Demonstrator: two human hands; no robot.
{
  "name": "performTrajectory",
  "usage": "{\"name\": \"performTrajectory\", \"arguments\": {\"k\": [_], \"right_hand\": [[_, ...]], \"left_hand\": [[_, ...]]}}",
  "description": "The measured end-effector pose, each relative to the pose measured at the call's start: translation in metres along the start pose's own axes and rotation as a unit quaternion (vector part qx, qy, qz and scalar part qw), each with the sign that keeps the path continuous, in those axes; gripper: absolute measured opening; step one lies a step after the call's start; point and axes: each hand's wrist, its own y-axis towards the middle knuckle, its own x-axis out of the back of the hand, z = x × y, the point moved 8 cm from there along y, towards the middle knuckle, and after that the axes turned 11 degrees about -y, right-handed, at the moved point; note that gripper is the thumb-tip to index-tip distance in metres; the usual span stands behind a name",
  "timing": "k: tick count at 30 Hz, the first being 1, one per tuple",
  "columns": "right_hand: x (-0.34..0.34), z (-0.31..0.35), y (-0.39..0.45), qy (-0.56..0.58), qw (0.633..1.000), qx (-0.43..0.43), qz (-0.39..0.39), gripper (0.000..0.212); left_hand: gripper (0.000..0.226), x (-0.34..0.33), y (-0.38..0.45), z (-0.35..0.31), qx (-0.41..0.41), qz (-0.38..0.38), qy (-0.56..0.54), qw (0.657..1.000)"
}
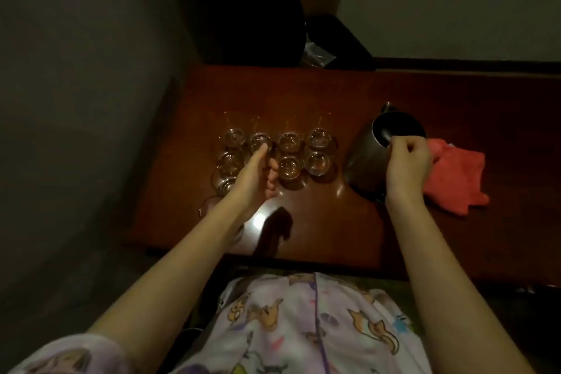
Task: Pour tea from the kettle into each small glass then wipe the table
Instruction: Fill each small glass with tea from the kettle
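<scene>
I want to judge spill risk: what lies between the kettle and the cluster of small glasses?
In the head view, only bare table separates the kettle from the nearest small glasses.

Glasses (288,143) left of kettle (373,158)

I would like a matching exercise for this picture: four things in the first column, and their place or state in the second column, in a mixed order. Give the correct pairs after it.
Column one:
1. kettle
2. red cloth
3. left hand
4. right hand

Column two:
A. lies on the table, to the right of the kettle
B. reaches in among the small glasses
C. stands to the right of the glasses, with its top open
D. rests at the rim of the kettle

Pairs: 1-C, 2-A, 3-B, 4-D
</scene>
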Motion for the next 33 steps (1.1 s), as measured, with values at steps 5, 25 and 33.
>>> {"name": "performTrajectory", "arguments": {"k": [5,25,33], "right_hand": [[0.014,-0.008,-0.003,-0.088,0.991,0.015,-0.098,0.025],[0.010,-0.083,-0.020,0.108,0.990,-0.084,0.032,0.050],[0.029,-0.095,-0.058,0.074,0.994,-0.022,0.083,0.050]], "left_hand": [[0.043,0.001,-0.007,0.036,0.036,-0.028,0.047,0.998],[0.012,0.030,-0.053,0.096,-0.025,-0.133,0.135,0.982],[0.009,0.035,-0.061,0.084,-0.067,-0.117,0.162,0.977]]}}
